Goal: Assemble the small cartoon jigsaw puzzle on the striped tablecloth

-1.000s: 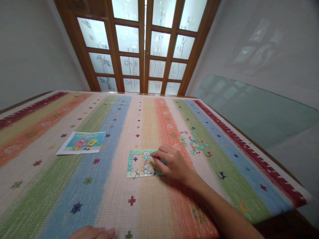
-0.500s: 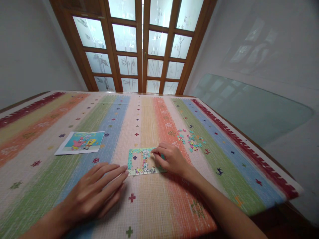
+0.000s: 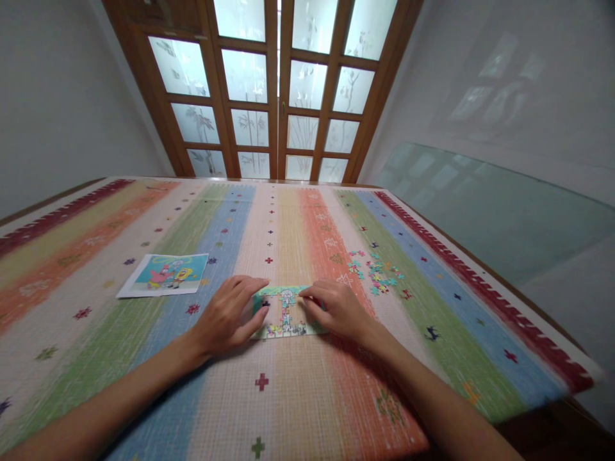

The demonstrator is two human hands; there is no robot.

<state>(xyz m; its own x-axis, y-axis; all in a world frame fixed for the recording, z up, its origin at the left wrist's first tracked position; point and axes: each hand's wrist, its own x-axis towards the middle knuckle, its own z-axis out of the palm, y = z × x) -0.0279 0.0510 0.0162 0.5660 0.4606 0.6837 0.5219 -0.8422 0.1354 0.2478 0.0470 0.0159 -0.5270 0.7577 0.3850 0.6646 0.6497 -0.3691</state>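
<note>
A partly assembled jigsaw puzzle (image 3: 287, 296) lies flat on the striped tablecloth in front of me. It has a border, a column of pieces down the middle and gaps on either side. My left hand (image 3: 230, 315) is at its left edge, thumb and forefinger apart, touching the border and covering part of it. At the right side, my right hand (image 3: 339, 310) has its fingers curled and bent close to the thumb at the upper edge. Whatever may lie between those fingertips is hidden. Several loose puzzle pieces (image 3: 379, 278) are scattered beyond my right hand.
A printed cartoon picture (image 3: 163, 275) lies on the left of the tablecloth (image 3: 230, 397). A glass panel (image 3: 500, 198) leans by the right wall. Wooden doors with frosted panes (image 3: 273, 96) stand behind the table.
My left hand has moved right and forward from beside the puzzle's lower left corner onto its left edge, its fingers spreading. My right hand stays at the right side, slightly shifted.
</note>
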